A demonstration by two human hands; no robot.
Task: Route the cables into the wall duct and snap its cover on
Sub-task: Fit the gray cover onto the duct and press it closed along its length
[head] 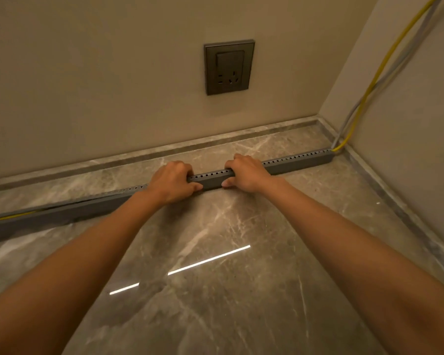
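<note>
A long grey slotted cable duct lies on the marble floor, running from the left edge to the right-hand corner. My left hand and my right hand both grip the duct near its middle, fingers curled over the top and thumbs on its front face. A yellow cable and grey cables come down the right wall and enter the duct's right end. At the far left the yellow cable shows in a gap along the duct's top, where the cover seems to sit slightly raised.
A dark wall socket is set in the beige wall above the duct. A marble skirting ledge runs along the back wall and the right wall. Glossy marble floor lies between me and the duct.
</note>
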